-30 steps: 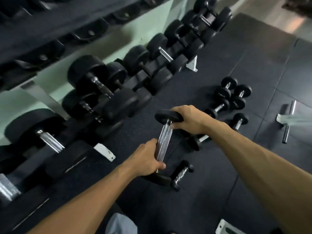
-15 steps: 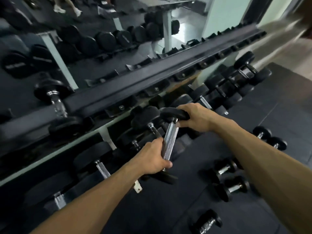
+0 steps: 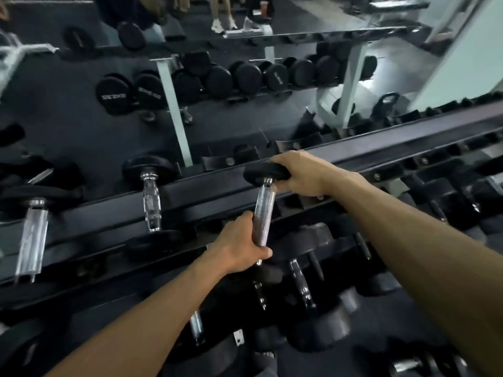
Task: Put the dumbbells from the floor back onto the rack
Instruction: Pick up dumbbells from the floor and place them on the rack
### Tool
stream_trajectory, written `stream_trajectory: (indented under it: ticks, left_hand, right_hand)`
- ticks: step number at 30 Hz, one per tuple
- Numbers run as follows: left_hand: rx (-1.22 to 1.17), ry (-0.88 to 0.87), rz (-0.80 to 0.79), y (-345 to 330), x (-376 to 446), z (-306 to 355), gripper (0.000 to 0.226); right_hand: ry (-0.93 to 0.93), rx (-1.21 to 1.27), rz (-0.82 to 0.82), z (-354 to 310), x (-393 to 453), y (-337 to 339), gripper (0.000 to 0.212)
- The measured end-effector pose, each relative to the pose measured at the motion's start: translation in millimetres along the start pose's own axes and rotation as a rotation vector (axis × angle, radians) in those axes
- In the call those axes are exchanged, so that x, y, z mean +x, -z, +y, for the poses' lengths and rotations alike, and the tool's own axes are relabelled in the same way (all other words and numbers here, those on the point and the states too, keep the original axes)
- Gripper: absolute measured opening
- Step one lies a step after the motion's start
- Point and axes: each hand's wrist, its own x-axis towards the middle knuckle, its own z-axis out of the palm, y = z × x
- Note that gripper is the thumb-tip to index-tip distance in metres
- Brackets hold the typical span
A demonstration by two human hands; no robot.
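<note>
I hold a black dumbbell [image 3: 264, 210] with a knurled chrome handle in both hands, at the height of the rack's upper tier. My left hand [image 3: 239, 246] is wrapped around the lower part of the handle. My right hand [image 3: 302, 174] grips the far black head, which is up against the front rail of the rack [image 3: 381, 148]. The near head sits below my left hand. A racked dumbbell [image 3: 151, 197] rests on the upper tier just to the left, and another [image 3: 32, 235] lies further left.
Heavier black dumbbells [image 3: 313, 289] fill the lower tier under my arms. One dumbbell [image 3: 408, 363] lies on the dark floor mat at the bottom right. A mirror behind the rack reflects another dumbbell rack [image 3: 245, 77] and a person's legs [image 3: 220, 14].
The dumbbell has gone up from near the floor to the upper tier, both hands holding it throughout. My view has lifted from the floor mat to the rack and mirror.
</note>
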Motion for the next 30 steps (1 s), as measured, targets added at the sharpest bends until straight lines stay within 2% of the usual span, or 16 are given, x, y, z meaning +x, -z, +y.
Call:
stream_trajectory:
  ticks: [8,15,30]
  left_hand:
    - [-0.146,0.14,0.138,12.1,71.4,2.9,0.054]
    - [-0.205,0.279,0.228,13.6,110.3,-9.1,0.06]
    - [-0.205,0.328,0.185,9.0,131.3,-20.8,0.065]
  right_hand:
    - [0.16,-0.041,-0.133,28.8,104.1,14.9,0.017]
    - [0.238,-0.002,-0.226,44.6,166.7,0.1,0.016]
    - [0.224,0.06,-0.28,56.5,186.9,-20.4,0.017]
